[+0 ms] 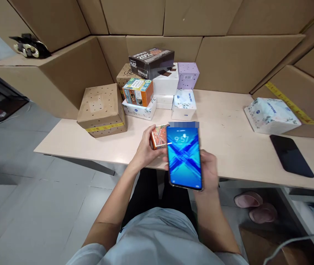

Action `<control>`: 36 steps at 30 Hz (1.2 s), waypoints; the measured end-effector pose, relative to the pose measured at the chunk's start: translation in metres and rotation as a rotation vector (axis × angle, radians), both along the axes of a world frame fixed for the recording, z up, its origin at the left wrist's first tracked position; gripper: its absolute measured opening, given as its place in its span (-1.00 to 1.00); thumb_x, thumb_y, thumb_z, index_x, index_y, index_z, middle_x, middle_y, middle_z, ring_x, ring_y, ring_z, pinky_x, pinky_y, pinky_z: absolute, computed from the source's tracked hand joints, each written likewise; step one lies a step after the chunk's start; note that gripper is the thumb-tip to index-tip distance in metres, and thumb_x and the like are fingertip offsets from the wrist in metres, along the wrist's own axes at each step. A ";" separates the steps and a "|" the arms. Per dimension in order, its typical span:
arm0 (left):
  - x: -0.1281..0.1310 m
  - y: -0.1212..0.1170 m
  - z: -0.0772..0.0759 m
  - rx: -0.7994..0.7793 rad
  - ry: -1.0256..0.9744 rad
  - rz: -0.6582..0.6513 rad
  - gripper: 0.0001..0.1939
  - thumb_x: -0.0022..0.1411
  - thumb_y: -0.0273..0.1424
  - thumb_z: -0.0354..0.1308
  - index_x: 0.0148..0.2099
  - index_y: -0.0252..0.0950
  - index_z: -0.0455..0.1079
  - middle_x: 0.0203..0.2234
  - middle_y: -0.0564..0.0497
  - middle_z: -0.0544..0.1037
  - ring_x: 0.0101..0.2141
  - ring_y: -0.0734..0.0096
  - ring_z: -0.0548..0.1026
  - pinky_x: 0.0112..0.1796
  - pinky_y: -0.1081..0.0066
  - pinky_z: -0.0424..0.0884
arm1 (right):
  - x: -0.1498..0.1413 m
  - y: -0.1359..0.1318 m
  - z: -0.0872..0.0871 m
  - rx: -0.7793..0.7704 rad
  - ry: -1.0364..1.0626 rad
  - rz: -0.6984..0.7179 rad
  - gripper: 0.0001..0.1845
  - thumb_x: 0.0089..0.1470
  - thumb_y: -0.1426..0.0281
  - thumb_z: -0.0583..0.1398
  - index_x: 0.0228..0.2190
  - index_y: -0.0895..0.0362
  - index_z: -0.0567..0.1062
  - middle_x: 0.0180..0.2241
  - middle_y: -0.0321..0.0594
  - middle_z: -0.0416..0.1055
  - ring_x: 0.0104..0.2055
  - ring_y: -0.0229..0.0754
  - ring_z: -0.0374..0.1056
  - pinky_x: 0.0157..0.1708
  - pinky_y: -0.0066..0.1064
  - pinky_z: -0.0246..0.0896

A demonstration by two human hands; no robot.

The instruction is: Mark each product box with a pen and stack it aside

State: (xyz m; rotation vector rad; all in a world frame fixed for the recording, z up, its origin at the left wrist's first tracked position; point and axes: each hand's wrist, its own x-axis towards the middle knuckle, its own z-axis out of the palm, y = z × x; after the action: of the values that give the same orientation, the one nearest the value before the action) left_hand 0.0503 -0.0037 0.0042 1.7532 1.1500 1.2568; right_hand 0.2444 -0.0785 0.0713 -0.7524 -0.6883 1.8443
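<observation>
My right hand [210, 167] is closed round a smartphone [184, 158], whose lit blue lock screen faces up at me and reads 9:57. The phone is raised over the front edge of the table, and it covers part of what lies behind it. My left hand [146, 149] grips a small box [159, 136] with an orange-red food picture, thumb at the near side and fingers along the far left side. The phone hides the right end of that box.
Behind my hands stands a pile of boxes: a dark carton [152, 62], an orange one [138, 92], a purple one [187, 75], several white ones. A taped brown box [101, 110] is at left. On the right lie a tissue pack [273, 115] and a black phone [292, 155]. Cardboard walls [223, 62] enclose the table [223, 106].
</observation>
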 end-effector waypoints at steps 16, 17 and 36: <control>0.000 -0.001 -0.001 0.060 0.021 -0.031 -0.05 0.11 -0.37 0.39 0.45 -0.15 0.04 0.32 -0.21 0.23 0.37 -0.03 0.23 0.37 -0.04 0.22 | 0.120 0.037 -0.048 0.195 -1.998 -0.425 -0.04 0.10 0.10 0.19 0.37 0.38 0.15 0.07 0.32 0.44 0.12 0.34 0.34 0.15 0.19 0.17; 0.000 -0.001 -0.002 0.037 0.001 -0.027 -0.05 0.11 -0.37 0.40 0.45 -0.13 0.04 0.32 -0.21 0.24 0.36 -0.03 0.25 0.36 -0.03 0.24 | 0.120 0.036 -0.048 0.196 -1.993 -0.407 -0.06 0.12 0.08 0.19 0.36 0.37 0.17 0.07 0.32 0.44 0.14 0.36 0.32 0.16 0.19 0.17; 0.009 -0.017 0.038 0.035 -0.060 -0.346 0.05 0.14 0.01 0.43 0.51 0.08 -0.05 0.50 -0.14 0.06 0.47 -0.07 0.08 0.40 -0.10 0.16 | 0.087 0.022 0.022 0.645 -1.057 -0.221 -0.15 -0.01 0.17 0.46 0.29 -0.09 0.40 0.27 -0.05 0.30 0.11 0.11 0.46 0.04 0.01 0.50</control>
State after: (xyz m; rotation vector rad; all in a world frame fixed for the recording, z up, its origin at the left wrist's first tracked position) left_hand 0.0591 -0.0204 0.0422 1.8325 0.7537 1.1143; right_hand 0.3311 -0.0566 0.0930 -1.2648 -1.6730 0.8105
